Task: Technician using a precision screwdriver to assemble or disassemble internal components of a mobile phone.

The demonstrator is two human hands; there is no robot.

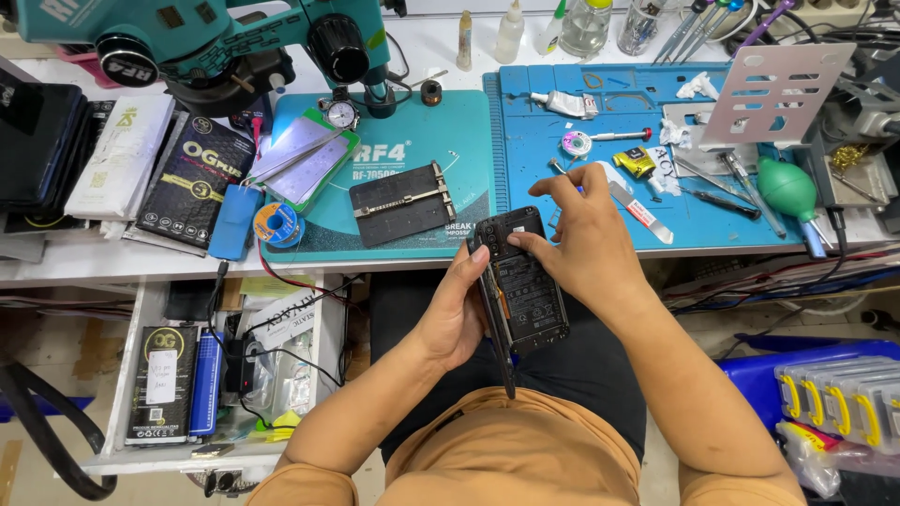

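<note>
An opened black smartphone (527, 295) with its back cover off shows its battery and boards. It is held over my lap, just in front of the workbench edge. My left hand (457, 314) grips the phone from its left side. My right hand (583, 234) rests on the phone's upper right part, fingertips on the camera end, and holds a thin tool whose tip pokes out above the fingers.
A teal work mat (394, 150) carries a black phone clamp (403, 201) and a solder spool (277, 225). A blue mat (619, 178) holds screwdrivers, tweezers, a green air blower (787, 187). A microscope (234, 47) stands at the back left. Boxes lie left, drawers below.
</note>
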